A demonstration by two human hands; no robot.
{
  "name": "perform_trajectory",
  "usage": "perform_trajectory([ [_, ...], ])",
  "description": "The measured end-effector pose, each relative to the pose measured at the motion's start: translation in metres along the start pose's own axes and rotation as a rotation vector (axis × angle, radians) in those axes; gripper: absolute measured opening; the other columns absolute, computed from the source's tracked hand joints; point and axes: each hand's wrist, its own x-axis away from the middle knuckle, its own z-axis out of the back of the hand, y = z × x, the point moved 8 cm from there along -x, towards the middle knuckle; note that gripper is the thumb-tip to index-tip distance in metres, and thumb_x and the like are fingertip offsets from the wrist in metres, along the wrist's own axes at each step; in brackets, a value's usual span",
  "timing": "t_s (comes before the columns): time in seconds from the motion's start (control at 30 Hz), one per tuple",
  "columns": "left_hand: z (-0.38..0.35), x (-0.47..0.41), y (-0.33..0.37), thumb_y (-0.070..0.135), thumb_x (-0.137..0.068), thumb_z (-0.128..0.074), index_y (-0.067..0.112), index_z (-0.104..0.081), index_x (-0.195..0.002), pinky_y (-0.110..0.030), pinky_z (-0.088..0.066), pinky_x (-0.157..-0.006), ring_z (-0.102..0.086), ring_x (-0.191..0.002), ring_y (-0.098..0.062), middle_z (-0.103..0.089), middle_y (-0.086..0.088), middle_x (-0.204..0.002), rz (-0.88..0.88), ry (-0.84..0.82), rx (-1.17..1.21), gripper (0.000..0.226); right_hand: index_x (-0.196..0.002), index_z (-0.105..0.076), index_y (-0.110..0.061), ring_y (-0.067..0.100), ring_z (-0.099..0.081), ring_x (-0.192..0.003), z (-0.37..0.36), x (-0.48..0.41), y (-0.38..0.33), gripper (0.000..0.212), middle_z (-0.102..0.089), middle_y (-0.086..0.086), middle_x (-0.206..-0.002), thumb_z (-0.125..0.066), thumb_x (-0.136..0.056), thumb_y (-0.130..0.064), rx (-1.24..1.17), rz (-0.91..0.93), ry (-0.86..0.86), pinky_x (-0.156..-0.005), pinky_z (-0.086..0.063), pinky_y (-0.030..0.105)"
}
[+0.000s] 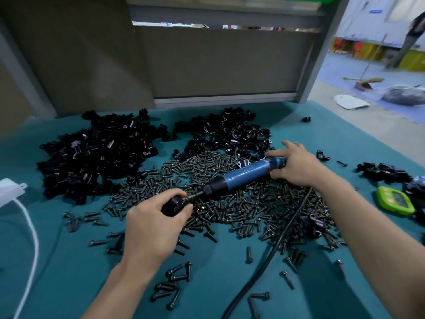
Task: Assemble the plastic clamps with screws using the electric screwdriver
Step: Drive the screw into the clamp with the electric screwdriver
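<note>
— So, where is the electric screwdriver (243, 174)?
— Lying low across the heap of screws (230, 212). Its blue body slants over the heap's middle, and the dark nose points to the heap's near-left edge.
— Who has hold of it?
— The right hand (296, 164), at the heap's far-right edge. Thumb and fingers are curled round the blue rear end, with the forefinger stretched along the top.
— And the left hand (151, 224)?
— At the near-left edge of the heap, fingers and thumb curled tight round a black clamp (173, 204). The bit meets the clamp there; the screw itself is too small to make out.
— The loose parts?
— One big pile of black clamp pieces (96, 153) sits left of the heap, touching it. A second pile (227, 132) lies behind the heap and also runs into it. A smaller cluster (381, 172) is well off to the heap's right.
— Anything else?
— A black cord (285, 229) runs from under the right wrist across the heap toward the near edge of the teal cloth (218, 261). A green timer (395, 200) lies right of the heap, and a white cable (30, 226) far to its left
</note>
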Motion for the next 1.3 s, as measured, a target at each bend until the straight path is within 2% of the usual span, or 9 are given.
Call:
perform_trajectory([
  [0.07, 0.000, -0.001, -0.001, 0.029, -0.081, -0.088, 0.063, -0.065, -0.093, -0.031, -0.050, -0.040, -0.060, -0.048, -0.012, -0.069, 0.023, -0.070, -0.012, 0.007, -0.006, 0.042, -0.139, -0.060, -0.044, 0.028, -0.055, -0.128, 0.003, -0.005, 0.004, 0.055, -0.052, 0.005, -0.153, -0.078, -0.088, -0.036, -0.097, 0.009, -0.026, -0.101, -0.044, 0.035],
  [0.13, -0.002, -0.001, -0.002, 0.030, -0.081, -0.088, 0.062, -0.066, -0.093, -0.031, -0.048, -0.038, -0.058, -0.046, -0.013, -0.069, 0.020, -0.068, -0.010, 0.002, -0.011, 0.041, -0.135, -0.064, -0.043, 0.024, -0.062, -0.119, 0.002, -0.009, 0.008, 0.053, -0.065, 0.000, -0.138, -0.081, -0.086, -0.031, -0.218, 0.035, -0.031, -0.096, -0.044, 0.030],
  [0.23, -0.006, -0.001, -0.003, 0.029, -0.079, -0.089, 0.063, -0.067, -0.093, -0.030, -0.048, -0.037, -0.058, -0.045, -0.013, -0.069, 0.021, -0.069, 0.009, -0.017, -0.009, 0.043, -0.130, -0.069, -0.042, 0.021, -0.060, -0.122, -0.005, -0.010, 0.014, 0.051, -0.067, -0.004, -0.130, -0.083, -0.086, -0.022, -0.416, 0.041, -0.040, -0.101, -0.043, 0.032],
  [0.33, -0.007, 0.000, -0.005, 0.028, -0.078, -0.090, 0.063, -0.068, -0.090, -0.027, -0.048, -0.035, -0.061, -0.048, -0.014, -0.069, 0.023, -0.070, 0.024, -0.016, -0.012, 0.044, -0.124, -0.070, -0.048, 0.018, -0.062, -0.114, -0.008, -0.011, 0.017, 0.047, -0.069, -0.007, -0.124, -0.083, -0.087, -0.023, -0.429, 0.074, -0.005, -0.090, -0.045, 0.029],
  [0.5, -0.003, 0.001, -0.004, 0.027, -0.075, -0.092, 0.063, -0.070, -0.090, -0.021, -0.044, -0.034, -0.060, -0.048, -0.015, -0.069, 0.022, -0.068, 0.026, 0.009, -0.003, 0.044, -0.113, -0.071, -0.058, 0.004, -0.063, -0.097, -0.001, -0.009, 0.026, 0.047, -0.070, -0.017, -0.107, -0.086, -0.082, -0.025, -0.390, 0.119, 0.078, -0.065, -0.036, 0.000],
  [0.63, -0.004, 0.000, -0.005, 0.028, -0.075, -0.092, 0.062, -0.070, -0.091, -0.026, -0.046, -0.034, -0.060, -0.047, -0.017, -0.070, 0.020, -0.067, 0.034, 0.004, -0.009, 0.043, -0.120, -0.072, -0.049, 0.006, -0.064, -0.107, -0.007, -0.007, 0.020, 0.057, -0.071, -0.014, -0.116, -0.093, -0.069, -0.033, -0.394, 0.157, 0.061, -0.089, -0.043, 0.016],
  [0.87, -0.005, 0.001, -0.007, 0.027, -0.075, -0.093, 0.062, -0.071, -0.089, -0.019, -0.043, -0.034, -0.056, -0.043, -0.010, -0.070, 0.019, -0.067, 0.051, -0.005, 0.022, 0.043, -0.120, -0.074, -0.041, 0.014, -0.067, -0.113, -0.014, -0.019, 0.020, 0.054, -0.074, -0.008, -0.122, -0.092, -0.074, -0.020, -0.515, 0.130, 0.015, -0.105, -0.047, 0.032],
  [1.03, -0.005, 0.002, -0.006, 0.025, -0.075, -0.092, 0.061, -0.072, -0.089, -0.018, -0.042, -0.033, -0.055, -0.042, -0.008, -0.070, 0.019, -0.067, 0.045, -0.013, 0.032, 0.043, -0.105, -0.077, -0.049, 0.014, -0.066, -0.110, -0.015, -0.027, 0.024, 0.048, -0.075, -0.008, -0.115, -0.094, -0.072, -0.019, -0.535, 0.116, -0.011, -0.098, -0.047, 0.029],
  [1.3, -0.005, 0.002, -0.006, 0.026, -0.075, -0.092, 0.061, -0.071, -0.089, -0.021, -0.044, -0.033, -0.060, -0.047, -0.014, -0.070, 0.019, -0.067, 0.047, -0.014, 0.018, 0.044, -0.107, -0.077, -0.051, -0.002, -0.064, -0.092, -0.004, -0.036, 0.028, 0.044, -0.077, -0.012, -0.106, -0.095, -0.069, -0.038, -0.403, 0.167, -0.044, -0.076, -0.046, 0.018],
])
